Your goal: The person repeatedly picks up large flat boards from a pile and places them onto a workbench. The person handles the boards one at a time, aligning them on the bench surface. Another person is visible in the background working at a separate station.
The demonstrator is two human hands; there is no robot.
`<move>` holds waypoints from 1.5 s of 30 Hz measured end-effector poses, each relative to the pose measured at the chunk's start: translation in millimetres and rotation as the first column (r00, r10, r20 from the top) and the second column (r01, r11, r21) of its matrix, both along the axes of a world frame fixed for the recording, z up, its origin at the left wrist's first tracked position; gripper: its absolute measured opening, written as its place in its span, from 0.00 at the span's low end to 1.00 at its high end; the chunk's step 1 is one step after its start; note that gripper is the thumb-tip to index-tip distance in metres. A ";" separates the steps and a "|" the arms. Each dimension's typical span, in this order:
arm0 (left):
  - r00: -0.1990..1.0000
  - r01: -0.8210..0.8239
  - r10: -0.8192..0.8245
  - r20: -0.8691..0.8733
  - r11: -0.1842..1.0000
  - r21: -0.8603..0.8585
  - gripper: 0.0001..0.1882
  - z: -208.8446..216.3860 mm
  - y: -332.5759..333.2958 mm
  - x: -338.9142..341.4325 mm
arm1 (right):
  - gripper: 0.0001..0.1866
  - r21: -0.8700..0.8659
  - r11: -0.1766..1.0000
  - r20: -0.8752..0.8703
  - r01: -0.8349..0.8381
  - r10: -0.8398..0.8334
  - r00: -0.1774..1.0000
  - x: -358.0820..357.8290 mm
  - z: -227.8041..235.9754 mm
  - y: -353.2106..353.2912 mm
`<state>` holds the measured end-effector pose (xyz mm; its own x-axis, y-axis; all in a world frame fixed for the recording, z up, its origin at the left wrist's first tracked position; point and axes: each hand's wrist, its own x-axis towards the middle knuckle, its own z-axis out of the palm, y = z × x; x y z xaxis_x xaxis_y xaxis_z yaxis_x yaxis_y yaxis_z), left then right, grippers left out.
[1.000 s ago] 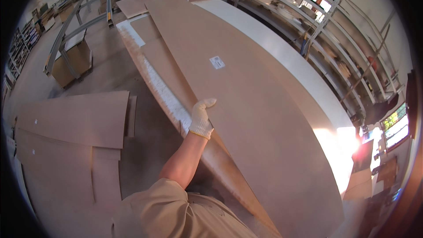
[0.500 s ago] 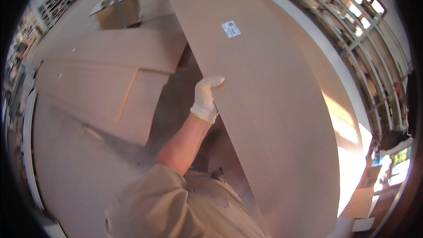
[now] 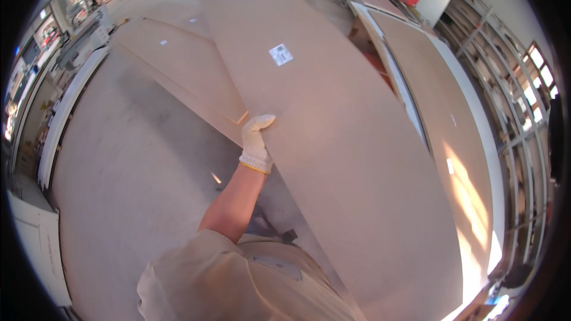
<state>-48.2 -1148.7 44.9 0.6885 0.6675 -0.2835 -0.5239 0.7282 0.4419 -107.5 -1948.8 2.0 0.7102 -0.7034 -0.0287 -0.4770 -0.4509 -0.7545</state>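
— Held what in the gloved left hand point(image 3: 256, 144)?
— Gripped the long brown panel point(image 3: 357, 166) at its left edge, with thumb over the upper face, on the near side of the white label point(image 3: 281, 54).
— Positioned it where?
— Extended it before the torso point(image 3: 285, 282), between the brown sheets point(image 3: 178, 65) at left and the brown-topped stack point(image 3: 443, 95) at right.
— And with the right hand?
— Could not tell; did not find it in view.

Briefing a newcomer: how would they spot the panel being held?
Start at the metal shelving on the right. Left of it lies a panel stack; left again, the long brown panel crosses the middle. Unlike neighbouring panels, it is gripped by the gloved left hand.
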 end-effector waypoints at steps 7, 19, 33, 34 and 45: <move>0.964 -0.223 0.220 -0.149 0.975 -0.002 0.11 -82.3 91.9 -84.1 | 0.16 -0.010 0.992 -0.007 -0.127 0.127 0.992 57.5 1.0 69.1; 0.831 -0.370 0.349 -0.434 0.928 0.037 0.19 -158.8 256.8 -126.4 | 0.14 -0.046 0.940 -0.018 -0.339 0.339 0.941 145.1 5.3 221.6; 0.465 0.361 -0.156 -0.871 0.932 0.026 0.21 -162.1 397.6 -99.4 | 0.22 -0.071 0.865 -0.228 -0.496 0.471 0.852 247.3 -85.9 572.2; 0.216 0.711 0.017 -0.976 0.683 0.169 0.25 -158.1 409.0 -104.7 | 0.25 -0.112 0.819 -0.240 -0.563 0.528 0.815 252.5 -98.7 583.4; -0.131 0.836 0.637 -0.759 0.482 0.261 0.57 -209.6 413.0 -51.4 | 0.19 0.323 0.709 -0.241 -0.627 0.702 0.670 266.3 -168.5 715.5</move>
